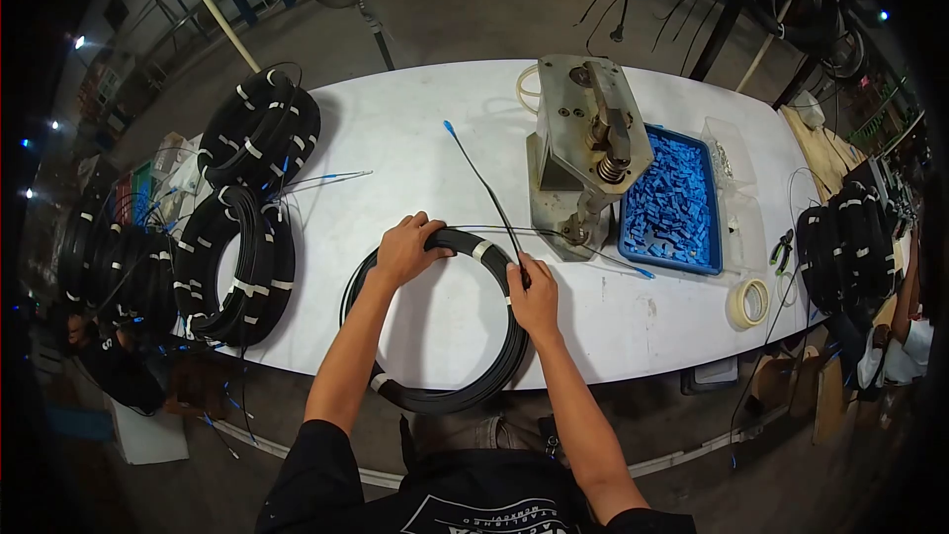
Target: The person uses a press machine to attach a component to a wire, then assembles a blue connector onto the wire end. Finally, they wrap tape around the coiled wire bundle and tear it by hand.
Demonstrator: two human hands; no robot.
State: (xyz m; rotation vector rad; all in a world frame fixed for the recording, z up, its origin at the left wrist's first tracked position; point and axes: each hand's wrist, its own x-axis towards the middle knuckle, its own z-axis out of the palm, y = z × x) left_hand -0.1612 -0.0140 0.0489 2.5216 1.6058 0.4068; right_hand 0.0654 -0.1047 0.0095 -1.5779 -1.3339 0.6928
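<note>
A coil of black cable (pixel 450 394), bound with white tape bands, lies at the table's front edge and partly overhangs it. My left hand (pixel 407 252) is closed on the coil's upper left, fingers over the top and thumb inside the ring. At the coil's right side, my right hand (pixel 535 297) pinches the black cable where a loose end rises from it. That loose end runs up the table to a blue connector (pixel 450 128). A second cable end passes in front of the press to another blue connector (pixel 644 273).
A metal bench press (pixel 583 129) stands right of centre, beside a blue tray (pixel 714 208) of small blue parts. Masking tape (pixel 748 304) and pliers (pixel 781 251) lie farther right. Finished-looking cable coils (pixel 259 129) are stacked left; more coils (pixel 845 247) sit at the right edge.
</note>
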